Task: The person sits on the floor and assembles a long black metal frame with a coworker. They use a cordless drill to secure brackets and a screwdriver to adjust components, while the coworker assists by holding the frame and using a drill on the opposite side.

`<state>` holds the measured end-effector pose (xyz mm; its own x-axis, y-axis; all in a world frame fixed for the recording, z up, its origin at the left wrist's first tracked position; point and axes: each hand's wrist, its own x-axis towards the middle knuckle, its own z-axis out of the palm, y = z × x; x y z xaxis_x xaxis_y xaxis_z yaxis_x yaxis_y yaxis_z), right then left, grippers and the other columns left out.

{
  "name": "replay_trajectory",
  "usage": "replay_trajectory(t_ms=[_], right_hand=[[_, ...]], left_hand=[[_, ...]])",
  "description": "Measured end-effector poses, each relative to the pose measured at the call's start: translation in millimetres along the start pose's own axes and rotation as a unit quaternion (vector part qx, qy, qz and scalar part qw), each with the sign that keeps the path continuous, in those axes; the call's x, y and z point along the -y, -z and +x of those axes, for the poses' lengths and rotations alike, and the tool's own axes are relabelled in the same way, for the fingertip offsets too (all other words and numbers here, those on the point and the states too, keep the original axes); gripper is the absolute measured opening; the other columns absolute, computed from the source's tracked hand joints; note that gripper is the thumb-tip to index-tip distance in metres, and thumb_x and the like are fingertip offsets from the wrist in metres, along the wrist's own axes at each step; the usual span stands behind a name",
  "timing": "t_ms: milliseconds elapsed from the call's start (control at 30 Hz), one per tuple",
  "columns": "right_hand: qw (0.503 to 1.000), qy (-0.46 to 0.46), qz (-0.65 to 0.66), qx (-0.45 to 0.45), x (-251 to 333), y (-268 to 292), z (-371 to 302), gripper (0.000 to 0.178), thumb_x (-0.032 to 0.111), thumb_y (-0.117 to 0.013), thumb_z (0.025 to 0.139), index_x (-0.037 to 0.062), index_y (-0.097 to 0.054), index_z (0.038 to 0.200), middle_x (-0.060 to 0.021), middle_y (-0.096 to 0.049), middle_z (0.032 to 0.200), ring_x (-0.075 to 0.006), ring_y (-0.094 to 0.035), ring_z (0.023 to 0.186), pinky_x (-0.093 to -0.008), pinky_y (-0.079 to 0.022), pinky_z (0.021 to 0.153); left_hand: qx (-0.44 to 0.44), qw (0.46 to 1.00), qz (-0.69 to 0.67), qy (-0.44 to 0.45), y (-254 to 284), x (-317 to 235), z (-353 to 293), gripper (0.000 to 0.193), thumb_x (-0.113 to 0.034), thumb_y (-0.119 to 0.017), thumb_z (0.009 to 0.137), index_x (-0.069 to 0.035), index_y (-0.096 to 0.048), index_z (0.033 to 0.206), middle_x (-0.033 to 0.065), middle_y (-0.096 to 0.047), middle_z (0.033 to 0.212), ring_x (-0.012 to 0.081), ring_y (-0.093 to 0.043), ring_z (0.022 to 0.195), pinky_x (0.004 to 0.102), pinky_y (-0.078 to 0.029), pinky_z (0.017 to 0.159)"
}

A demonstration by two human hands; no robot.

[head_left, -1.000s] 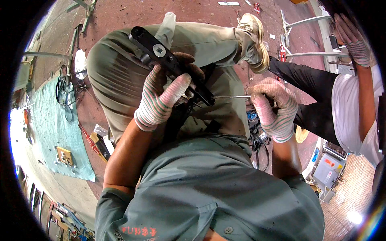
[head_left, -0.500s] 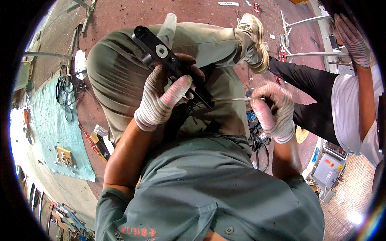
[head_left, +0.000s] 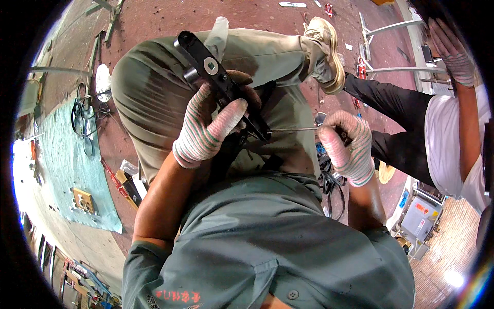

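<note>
Okay, from way over here I see my left hand [head_left: 206,126] curled around the long black bar [head_left: 219,81]. The bar hangs at a slant over the lap, with its top end near the bent knee [head_left: 136,85]. My right hand [head_left: 354,149] is closed on the back end of a thin metal rod [head_left: 296,129], and the rod's front tip is at the low end of the bar. I can't tell if the tip sits in a hole or only touches the side.

What might go wrong? The rod could slip off, because it is skinny and its tip has such a small place to rest. If I push crooked, it could scratch the bar or poke the trousers [head_left: 288,105] behind it. The bar could twist too, since only one hand holds it and I see no clamp helping. The glove cloth could slide on the smooth bar, and then the bar might drop. A little loose bit could fall near the messy black wires [head_left: 332,180] and be hard to find. Pushing too hard could bend the rod, I think. Also, the other person's leg [head_left: 396,152] is close to my right hand, so a bump could knock the rod sideways.
</note>
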<state>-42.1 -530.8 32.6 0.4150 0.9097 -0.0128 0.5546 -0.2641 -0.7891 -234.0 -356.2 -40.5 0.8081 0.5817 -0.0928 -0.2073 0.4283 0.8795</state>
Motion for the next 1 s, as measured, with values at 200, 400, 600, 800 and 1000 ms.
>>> replay_trajectory(t_ms=[200, 400, 600, 800, 1000], right_hand=[[0.994, 0.099, -0.055, 0.005, -6.7, 3.0, 1.8, 0.021, 0.020, -0.069, 0.084, 0.0049, -0.061, 0.071, -0.0073, -0.055, 0.056, -0.0202, -0.052, 0.047, -0.0304, -0.041, 0.048], [0.998, -0.026, -0.015, 0.047, 2.4, 4.7, -0.3, 0.018, 0.018, -0.068, 0.083, 0.0053, -0.061, 0.072, -0.0084, -0.053, 0.058, -0.0217, -0.054, 0.051, -0.0314, -0.043, 0.051], [0.992, 0.113, -0.030, 0.039, -5.5, 2.3, 0.8, 0.012, 0.013, -0.069, 0.080, 0.0052, -0.061, 0.076, -0.0084, -0.055, 0.065, -0.0229, -0.054, 0.052, -0.0321, -0.043, 0.051], [0.987, 0.123, -0.105, 0.001, -13.5, -1.4, -1.5, 0.022, 0.020, -0.069, 0.082, 0.0061, -0.059, 0.069, -0.0090, -0.053, 0.056, -0.0258, -0.053, 0.051, -0.0369, -0.040, 0.049], [0.998, 0.048, -0.017, 0.024, -0.6, -0.3, -0.8, 0.021, 0.022, -0.070, 0.083, 0.0052, -0.062, 0.073, -0.0089, -0.057, 0.062, -0.0242, -0.055, 0.052, -0.0327, -0.043, 0.052]], left_hand=[[0.007, 1.000, 0.004, 0.007, 0.4, -2.9, -0.7, 0.036, -0.010, -0.061, 0.092, -0.007, -0.052, 0.128, 0.0042, -0.066, 0.100, 0.0080, -0.058, 0.083, 0.0227, -0.047, 0.070], [0.008, 1.000, -0.001, -0.003, 1.3, 0.6, -1.4, 0.036, -0.010, -0.060, 0.092, -0.007, -0.052, 0.127, 0.0044, -0.066, 0.101, 0.0084, -0.058, 0.083, 0.0229, -0.046, 0.070], [0.015, 1.000, 0.004, 0.001, 3.5, 0.9, -1.9, 0.036, -0.008, -0.060, 0.092, -0.006, -0.052, 0.127, 0.0056, -0.066, 0.102, 0.0107, -0.059, 0.086, 0.0253, -0.048, 0.076], [0.036, 0.999, -0.024, -0.022, 1.0, 1.1, -0.8, 0.036, -0.006, -0.060, 0.092, -0.003, -0.051, 0.127, 0.0072, -0.065, 0.103, 0.0149, -0.060, 0.096, 0.0305, -0.047, 0.089], [0.032, 0.999, -0.018, -0.015, 1.2, 0.6, -1.4, 0.036, -0.006, -0.060, 0.092, -0.003, -0.051, 0.127, 0.0074, -0.065, 0.103, 0.0152, -0.061, 0.097, 0.0305, -0.048, 0.089]])
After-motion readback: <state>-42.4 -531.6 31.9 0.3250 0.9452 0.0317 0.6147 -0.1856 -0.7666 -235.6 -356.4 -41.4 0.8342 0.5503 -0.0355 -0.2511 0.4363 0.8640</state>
